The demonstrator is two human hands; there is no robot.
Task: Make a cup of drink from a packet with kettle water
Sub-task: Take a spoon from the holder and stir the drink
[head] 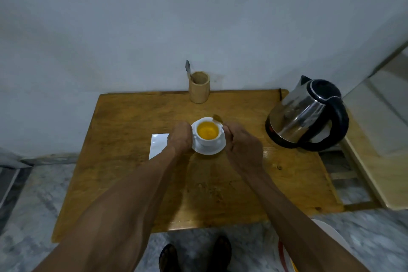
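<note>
We see both hands, left hand and right hand, flanking a white cup of yellow drink on its saucer, kettle nearby.

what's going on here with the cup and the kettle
A person is finishing a drink at a small wooden table. The white cup sits on its saucer, full of yellow-orange liquid. The left hand is at the cup's left side, and the right hand holds a spoon at the rim. The kettle stands to the right, a bamboo holder with another spoon at the back.
</note>
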